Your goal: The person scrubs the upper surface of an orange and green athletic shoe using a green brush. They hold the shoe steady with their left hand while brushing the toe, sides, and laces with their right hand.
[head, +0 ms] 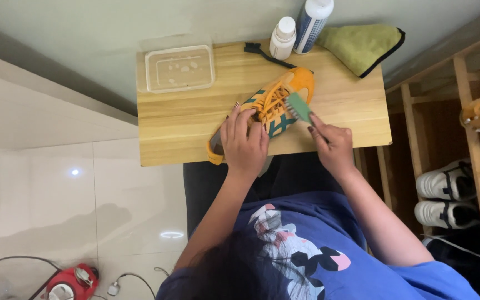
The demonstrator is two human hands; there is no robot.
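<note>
Lying on its side on the wooden table (184, 119), the orange shoe (273, 105) has its heel end under the left hand (244, 143), which presses down on it with fingers spread over the top. The right hand (331, 145) is closed around a green brush (297, 106), and the bristles touch the yellow laces near the toe, so the shoe sits between both hands, in front of the person

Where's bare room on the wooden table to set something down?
Free patches on the wooden table: the front left, between the clear container and the left hand; the right side, below the green cloth. Crowded: the middle, with the orange shoe, green brush, right hand, and the bottles at the back.
</note>
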